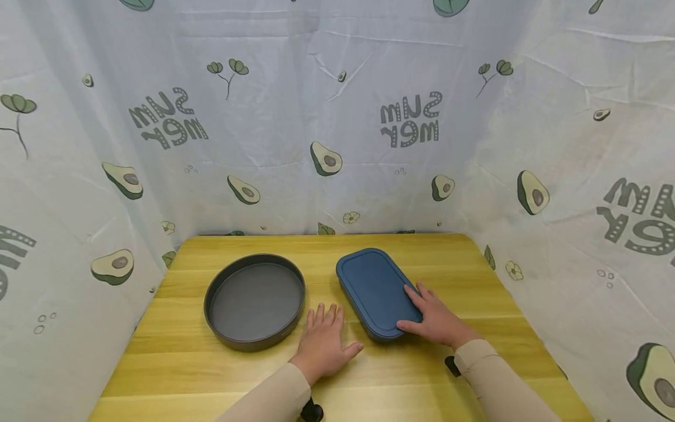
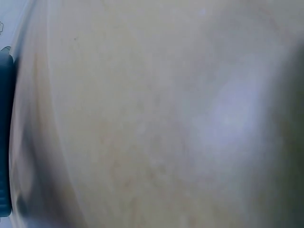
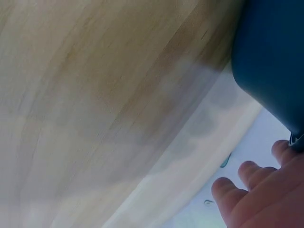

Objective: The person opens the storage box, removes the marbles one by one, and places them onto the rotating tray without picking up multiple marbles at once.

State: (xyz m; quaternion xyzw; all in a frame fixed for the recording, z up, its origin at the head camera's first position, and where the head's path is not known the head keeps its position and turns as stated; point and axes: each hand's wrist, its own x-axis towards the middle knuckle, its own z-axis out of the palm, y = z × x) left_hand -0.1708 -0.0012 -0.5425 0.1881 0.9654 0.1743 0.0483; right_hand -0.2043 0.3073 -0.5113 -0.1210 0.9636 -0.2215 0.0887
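A blue rectangular lidded container (image 1: pixel 377 290) sits at an angle on the wooden table in the head view. My right hand (image 1: pixel 435 319) touches its near right corner, thumb and forefinger spread over the lid's edge. From the right wrist, the container's side (image 3: pixel 273 57) shows at upper right, and several fingers (image 3: pixel 254 175) stand out beside the lid's rim. My left hand (image 1: pixel 324 346), palm down with fingers spread, is over the table between the container and a round dark grey pan (image 1: pixel 255 299). The left wrist view shows mostly blurred table, with a blue edge (image 2: pixel 4 137) at far left.
The yellow wood-grain table (image 1: pixel 369 387) carries the pan at left and the container at right of centre. A white curtain (image 1: pixel 285 117) with avocado prints hangs behind the table and along both sides. A small black device (image 1: pixel 311 410) is at the left wrist.
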